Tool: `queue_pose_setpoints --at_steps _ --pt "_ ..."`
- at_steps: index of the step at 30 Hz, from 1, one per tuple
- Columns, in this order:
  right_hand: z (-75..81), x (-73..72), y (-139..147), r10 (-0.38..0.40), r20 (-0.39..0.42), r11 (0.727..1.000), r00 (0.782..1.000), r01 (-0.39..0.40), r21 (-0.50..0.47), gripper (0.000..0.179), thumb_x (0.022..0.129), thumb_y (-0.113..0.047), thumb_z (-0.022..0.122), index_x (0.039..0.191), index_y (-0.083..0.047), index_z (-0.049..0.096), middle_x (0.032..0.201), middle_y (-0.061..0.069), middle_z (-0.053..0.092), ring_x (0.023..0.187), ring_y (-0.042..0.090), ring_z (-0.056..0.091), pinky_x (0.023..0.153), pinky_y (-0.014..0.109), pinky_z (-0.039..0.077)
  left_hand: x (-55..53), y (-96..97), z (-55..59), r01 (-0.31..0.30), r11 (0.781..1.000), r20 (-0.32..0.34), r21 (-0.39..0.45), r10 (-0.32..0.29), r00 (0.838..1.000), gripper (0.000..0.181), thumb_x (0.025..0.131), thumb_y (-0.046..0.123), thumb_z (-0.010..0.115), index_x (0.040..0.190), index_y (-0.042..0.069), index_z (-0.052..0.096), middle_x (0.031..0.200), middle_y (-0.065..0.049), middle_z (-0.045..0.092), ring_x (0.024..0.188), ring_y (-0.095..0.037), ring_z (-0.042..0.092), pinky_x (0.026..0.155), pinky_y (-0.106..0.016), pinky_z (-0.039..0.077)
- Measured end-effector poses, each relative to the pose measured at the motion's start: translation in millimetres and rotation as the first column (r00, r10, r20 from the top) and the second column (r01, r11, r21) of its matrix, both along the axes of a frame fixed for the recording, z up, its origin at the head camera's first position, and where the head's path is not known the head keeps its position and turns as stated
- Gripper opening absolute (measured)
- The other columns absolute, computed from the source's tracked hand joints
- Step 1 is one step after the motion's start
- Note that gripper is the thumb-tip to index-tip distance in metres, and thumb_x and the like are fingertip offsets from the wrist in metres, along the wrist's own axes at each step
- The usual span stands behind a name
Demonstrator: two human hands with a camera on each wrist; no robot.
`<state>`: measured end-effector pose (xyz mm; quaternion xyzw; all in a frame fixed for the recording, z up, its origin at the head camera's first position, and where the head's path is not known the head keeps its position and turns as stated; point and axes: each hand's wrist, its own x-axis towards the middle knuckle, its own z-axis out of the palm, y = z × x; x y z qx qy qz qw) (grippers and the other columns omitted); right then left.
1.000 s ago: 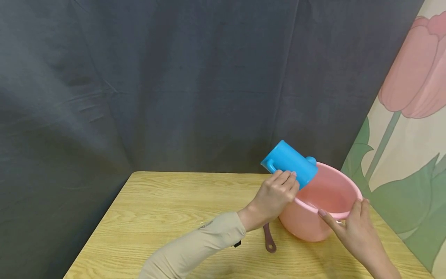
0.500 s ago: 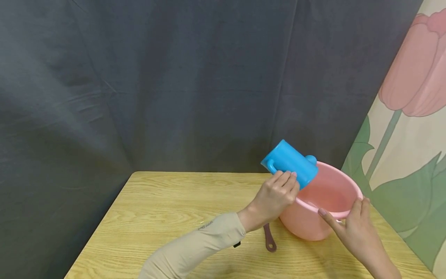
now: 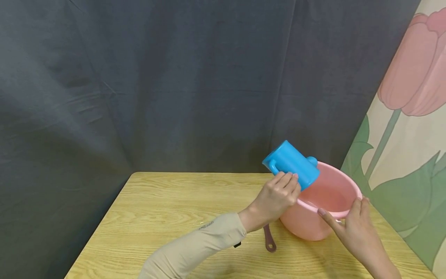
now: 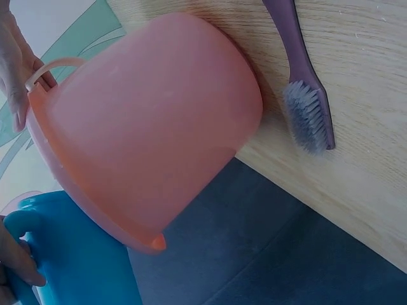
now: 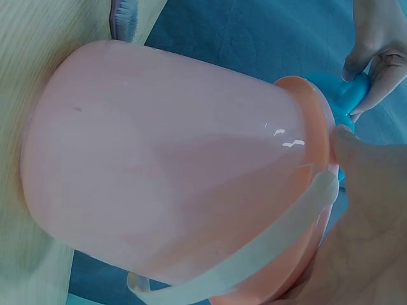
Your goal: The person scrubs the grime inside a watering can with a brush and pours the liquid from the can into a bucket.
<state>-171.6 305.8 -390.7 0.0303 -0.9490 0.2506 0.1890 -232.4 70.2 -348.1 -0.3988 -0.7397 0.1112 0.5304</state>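
Observation:
A blue plastic jug (image 3: 292, 162) is tilted above the left rim of a pink bucket (image 3: 306, 224). Its lower right end is over the bucket's opening. My left hand (image 3: 278, 193) grips the jug's handle, fingers curled around it. My right hand (image 3: 359, 232) holds the bucket's near right rim between thumb and fingers. The bucket leans with its mouth turned toward me, as far as the head view shows. In the right wrist view its pale carrying handle (image 5: 254, 254) hangs along the side. What is inside the jug is hidden.
A purple-handled scrubbing brush (image 4: 308, 108) with grey bristles lies on the wooden table (image 3: 167, 201), left of the bucket. Small pale specks are scattered on the tabletop. A dark curtain (image 3: 195, 85) hangs behind, and a flower-painted wall (image 3: 411, 162) stands at the right.
The jug and my left hand have shifted very slightly to the right. My right hand and the bucket stay almost where they were.

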Motion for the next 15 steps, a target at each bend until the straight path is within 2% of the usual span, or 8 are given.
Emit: queue_pose_setpoints --at_steps 10,15 --pt "2.2 1.1 -2.6 -0.010 0.031 1.000 0.999 0.009 0.006 0.106 0.096 -0.044 0.063 0.143 0.025 -0.003 0.143 0.054 -0.004 0.117 0.075 0.026 0.082 0.080 0.032 0.7 -1.7 -2.3 0.007 1.000 0.006 0.002 -0.007 1.000 0.015 0.095 0.016 0.064 0.102 0.016 0.077 0.113 0.000 0.072 0.108 -0.014 0.065 0.098 -0.027 0.045" --pt "0.5 -0.4 -3.4 0.002 0.007 1.000 1.000 -0.001 -0.003 0.106 0.095 -0.043 0.064 0.144 0.024 -0.002 0.143 0.054 -0.002 0.118 0.074 0.026 0.083 0.081 0.031 0.0 -3.1 -4.3 0.000 1.000 -0.004 -0.011 0.000 1.000 0.015 0.095 0.017 0.064 0.103 0.016 0.077 0.113 0.000 0.072 0.108 -0.014 0.065 0.098 -0.027 0.046"
